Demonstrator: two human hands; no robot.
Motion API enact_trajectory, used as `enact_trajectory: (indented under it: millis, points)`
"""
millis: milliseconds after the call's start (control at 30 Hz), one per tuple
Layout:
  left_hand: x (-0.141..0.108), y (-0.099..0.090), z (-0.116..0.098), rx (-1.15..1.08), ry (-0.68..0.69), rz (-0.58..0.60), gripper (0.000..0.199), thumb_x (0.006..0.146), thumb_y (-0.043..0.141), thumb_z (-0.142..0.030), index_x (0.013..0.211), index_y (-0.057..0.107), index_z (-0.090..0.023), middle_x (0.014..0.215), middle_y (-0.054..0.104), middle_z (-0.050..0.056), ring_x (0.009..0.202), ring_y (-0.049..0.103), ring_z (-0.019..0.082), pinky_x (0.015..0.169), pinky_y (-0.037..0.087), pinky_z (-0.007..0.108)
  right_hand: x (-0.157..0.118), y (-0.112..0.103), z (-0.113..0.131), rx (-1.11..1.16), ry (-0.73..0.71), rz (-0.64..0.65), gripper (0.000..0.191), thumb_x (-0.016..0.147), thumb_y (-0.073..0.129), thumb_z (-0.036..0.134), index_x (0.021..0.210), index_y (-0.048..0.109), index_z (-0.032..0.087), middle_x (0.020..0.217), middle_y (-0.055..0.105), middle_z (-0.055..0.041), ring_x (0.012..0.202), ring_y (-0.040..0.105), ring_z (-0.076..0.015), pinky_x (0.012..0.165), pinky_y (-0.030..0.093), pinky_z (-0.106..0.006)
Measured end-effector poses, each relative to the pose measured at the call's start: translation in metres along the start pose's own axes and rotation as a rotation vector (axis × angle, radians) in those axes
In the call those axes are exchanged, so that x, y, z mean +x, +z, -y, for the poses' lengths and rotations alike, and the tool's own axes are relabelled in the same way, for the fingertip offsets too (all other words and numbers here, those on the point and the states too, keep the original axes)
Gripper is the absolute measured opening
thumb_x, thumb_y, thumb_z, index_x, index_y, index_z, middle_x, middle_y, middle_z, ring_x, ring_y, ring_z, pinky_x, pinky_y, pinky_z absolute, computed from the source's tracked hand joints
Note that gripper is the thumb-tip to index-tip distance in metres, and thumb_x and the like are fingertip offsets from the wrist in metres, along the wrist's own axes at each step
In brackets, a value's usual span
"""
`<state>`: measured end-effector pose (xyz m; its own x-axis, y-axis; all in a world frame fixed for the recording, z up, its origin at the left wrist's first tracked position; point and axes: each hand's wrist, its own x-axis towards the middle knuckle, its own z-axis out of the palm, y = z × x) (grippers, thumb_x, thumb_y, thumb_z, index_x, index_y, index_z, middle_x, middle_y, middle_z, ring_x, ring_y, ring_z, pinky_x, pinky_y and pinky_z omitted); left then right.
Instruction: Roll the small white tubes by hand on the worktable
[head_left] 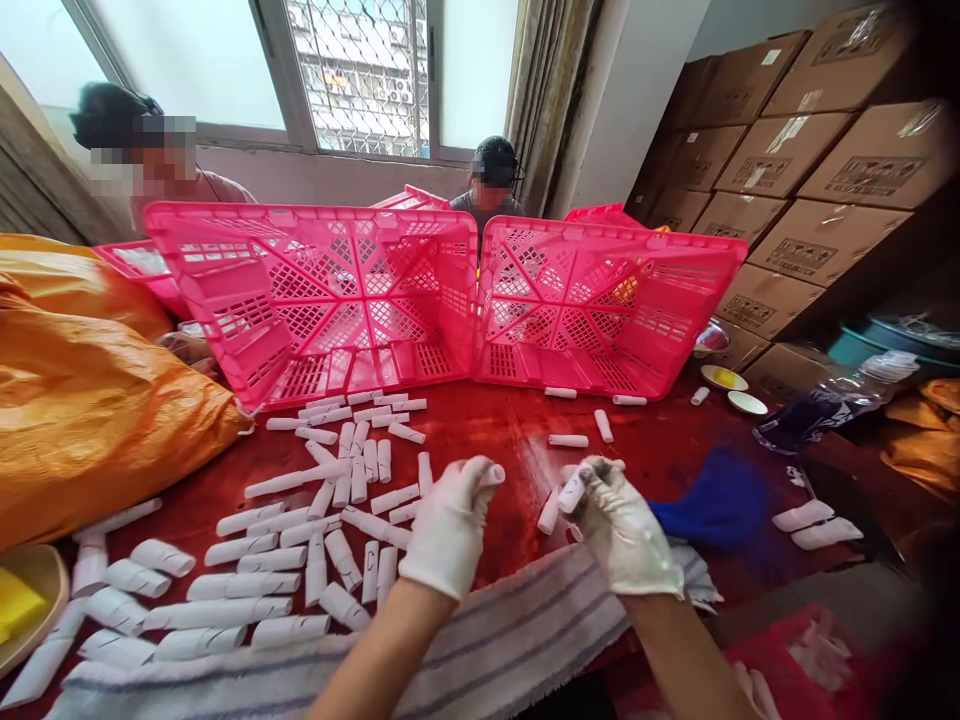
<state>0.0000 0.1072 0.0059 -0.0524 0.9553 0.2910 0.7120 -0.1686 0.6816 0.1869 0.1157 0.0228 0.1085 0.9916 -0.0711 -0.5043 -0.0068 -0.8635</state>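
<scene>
My left hand, in a white glove, is closed around a small white tube, whose open end points toward the right. A second white tube with a dark mark is pinched in my gloved right hand; dark stains show on this glove's fingertips. Just left of that hand another white tube lies on the red table. Many short white tubes, several with thin dark lines, lie spread to the left of my left hand. Under my forearms runs a striped cloth.
Two pink plastic baskets lie on their sides at the table's back. An orange sack bulges at left, beside a bowl with a yellow sponge. Right are a blue cloth, a bottle and stacked cartons. Two people sit opposite.
</scene>
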Motion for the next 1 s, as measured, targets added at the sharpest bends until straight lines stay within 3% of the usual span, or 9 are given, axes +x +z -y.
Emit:
enact_trajectory:
  millis: [133, 267, 333, 400, 467, 600, 667, 833, 1000]
  points:
    - [-0.027, -0.007, 0.001, -0.091, 0.086, -0.122, 0.019, 0.092, 0.043, -0.030, 0.095, 0.060, -0.024, 0.091, 0.067, 0.004, 0.089, 0.064, 0.020, 0.081, 0.050, 0.035, -0.010, 0.040, -0.008, 0.015, 0.050, 0.049, 0.040, 0.063, 0.081, 0.037, 0.078, 0.048, 0.022, 0.066, 0.061, 0.0071, 0.051, 0.054, -0.0077, 0.045, 0.041, -0.017]
    - [-0.028, -0.054, 0.009, -0.436, -0.189, -0.331, 0.024, 0.091, 0.043, -0.043, 0.099, 0.054, -0.023, 0.095, 0.066, 0.003, 0.088, 0.065, 0.017, 0.087, 0.051, 0.037, -0.018, 0.052, -0.025, -0.011, 0.077, 0.058, 0.045, 0.059, 0.082, 0.038, 0.079, 0.045, 0.022, 0.066, 0.060, 0.0074, 0.049, 0.055, -0.0088, 0.046, 0.041, -0.019]
    - [-0.027, -0.078, 0.012, -0.441, -0.265, -0.411, 0.027, 0.089, 0.047, -0.048, 0.097, 0.053, -0.023, 0.095, 0.065, 0.003, 0.096, 0.063, 0.020, 0.096, 0.047, 0.042, -0.026, 0.054, -0.038, -0.049, 0.118, 0.075, 0.045, 0.061, 0.080, 0.041, 0.079, 0.044, 0.023, 0.063, 0.059, 0.0077, 0.047, 0.054, -0.0094, 0.044, 0.039, -0.020]
    - [-0.030, -0.089, 0.012, -0.406, -0.290, -0.507, 0.031, 0.087, 0.050, -0.050, 0.101, 0.051, -0.023, 0.094, 0.064, 0.003, 0.096, 0.062, 0.021, 0.096, 0.047, 0.045, -0.033, 0.056, -0.048, -0.072, 0.155, 0.092, 0.043, 0.065, 0.077, 0.044, 0.079, 0.043, 0.023, 0.060, 0.058, 0.0079, 0.044, 0.052, -0.0093, 0.043, 0.037, -0.020]
    - [-0.038, -0.083, 0.009, -0.448, -0.273, -0.452, 0.034, 0.085, 0.053, -0.050, 0.107, 0.051, -0.024, 0.093, 0.063, 0.001, 0.089, 0.064, 0.020, 0.087, 0.052, 0.041, -0.037, 0.059, -0.053, -0.054, 0.132, 0.073, 0.042, 0.065, 0.076, 0.044, 0.079, 0.042, 0.023, 0.059, 0.056, 0.0084, 0.043, 0.051, -0.0092, 0.042, 0.036, -0.020]
    - [-0.064, -0.035, -0.003, -0.552, -0.192, 0.002, 0.026, 0.086, 0.054, -0.041, 0.105, 0.058, -0.022, 0.094, 0.066, 0.002, 0.083, 0.064, 0.016, 0.078, 0.053, 0.028, -0.033, 0.058, -0.044, 0.004, -0.037, -0.006, 0.038, 0.067, 0.075, 0.041, 0.078, 0.043, 0.024, 0.064, 0.058, 0.0071, 0.049, 0.050, -0.0089, 0.045, 0.040, -0.020]
    - [-0.074, -0.015, -0.009, -0.539, -0.187, 0.115, 0.024, 0.086, 0.054, -0.036, 0.104, 0.059, -0.022, 0.097, 0.067, 0.003, 0.087, 0.064, 0.016, 0.081, 0.052, 0.027, -0.029, 0.054, -0.039, -0.023, -0.052, -0.012, 0.038, 0.066, 0.075, 0.040, 0.076, 0.043, 0.023, 0.066, 0.059, 0.0061, 0.050, 0.050, -0.0088, 0.044, 0.041, -0.020]
    - [-0.082, -0.006, -0.015, -0.421, -0.196, 0.137, 0.017, 0.084, 0.055, -0.031, 0.095, 0.064, -0.020, 0.090, 0.068, 0.003, 0.080, 0.064, 0.017, 0.077, 0.052, 0.028, -0.026, 0.043, -0.035, -0.112, -0.015, -0.046, 0.042, 0.060, 0.077, 0.043, 0.074, 0.043, 0.023, 0.060, 0.057, 0.0064, 0.043, 0.046, -0.0089, 0.037, 0.039, -0.021]
    - [-0.080, -0.016, -0.014, -0.264, -0.047, -0.016, 0.019, 0.085, 0.054, -0.031, 0.098, 0.064, -0.020, 0.089, 0.068, 0.005, 0.081, 0.064, 0.019, 0.077, 0.051, 0.029, -0.039, 0.045, -0.029, -0.311, -0.149, -0.038, 0.026, 0.069, 0.074, 0.037, 0.074, 0.053, 0.022, 0.069, 0.059, 0.0027, 0.056, 0.053, -0.0110, 0.052, 0.047, -0.023]
